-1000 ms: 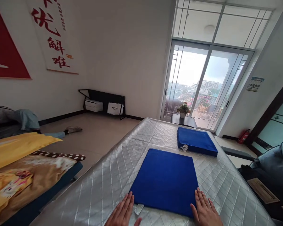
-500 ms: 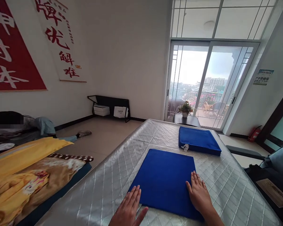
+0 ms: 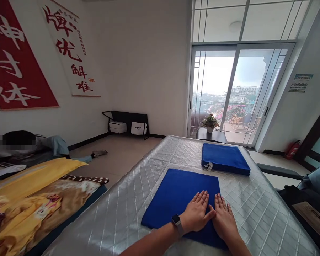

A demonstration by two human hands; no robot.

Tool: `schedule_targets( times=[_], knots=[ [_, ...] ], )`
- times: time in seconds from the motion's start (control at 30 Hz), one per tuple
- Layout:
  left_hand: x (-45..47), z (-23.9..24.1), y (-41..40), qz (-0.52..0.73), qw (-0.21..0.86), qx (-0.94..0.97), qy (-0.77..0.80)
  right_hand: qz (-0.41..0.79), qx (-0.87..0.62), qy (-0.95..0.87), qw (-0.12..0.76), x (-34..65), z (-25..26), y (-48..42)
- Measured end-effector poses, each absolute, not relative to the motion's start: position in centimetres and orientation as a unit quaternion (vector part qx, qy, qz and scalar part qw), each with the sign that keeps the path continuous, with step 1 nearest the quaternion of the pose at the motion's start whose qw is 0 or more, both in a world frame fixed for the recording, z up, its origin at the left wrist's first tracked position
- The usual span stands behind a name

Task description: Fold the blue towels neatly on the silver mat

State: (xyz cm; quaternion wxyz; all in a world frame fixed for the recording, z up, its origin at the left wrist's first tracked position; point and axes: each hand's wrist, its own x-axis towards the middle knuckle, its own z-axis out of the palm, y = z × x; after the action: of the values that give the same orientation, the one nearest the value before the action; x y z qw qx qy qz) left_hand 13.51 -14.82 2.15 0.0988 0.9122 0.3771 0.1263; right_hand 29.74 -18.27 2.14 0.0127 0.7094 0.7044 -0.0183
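Observation:
A flat blue fabric panel (image 3: pixel 170 199) lies on the silver quilted table cover (image 3: pixel 117 209). My left hand (image 3: pixel 198 211), with a watch on its wrist, rests flat on the right part of the panel, fingers stretched out. Along the panel's right edge lies my right hand (image 3: pixel 225 217), also flat with its fingers extended. The two thumbs meet or nearly meet. Beyond my hands sits a neat stack of folded blue fabric pieces (image 3: pixel 224 156), with white tags at its near left corner.
Left of the table, yellow and brown bedding (image 3: pixel 40 206) is piled up, and a person (image 3: pixel 53 145) lies behind it. A potted plant (image 3: pixel 210 122) stands on a small dark table past the far edge. At the right is a black bag (image 3: pixel 290 202).
My left hand has moved right, from the panel's left near edge across to beside my right hand. My right hand has stayed at the right edge. The view has turned slightly left.

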Motion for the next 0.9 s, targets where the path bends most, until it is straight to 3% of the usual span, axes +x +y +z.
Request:
schedule_targets(
  times=[0.53, 0.9],
  knots=[
    [-4.4, -0.1, -9.3, 0.137, 0.021, 0.79, 0.597, -0.041, 0.733, 0.678, -0.017, 29.5, 1.9, -18.1],
    [-5.7, 1.2, -9.2, 0.144, 0.049, 0.78, 0.607, -0.016, 0.722, 0.692, -0.005, 29.9, 2.4, -18.0]
  ],
)
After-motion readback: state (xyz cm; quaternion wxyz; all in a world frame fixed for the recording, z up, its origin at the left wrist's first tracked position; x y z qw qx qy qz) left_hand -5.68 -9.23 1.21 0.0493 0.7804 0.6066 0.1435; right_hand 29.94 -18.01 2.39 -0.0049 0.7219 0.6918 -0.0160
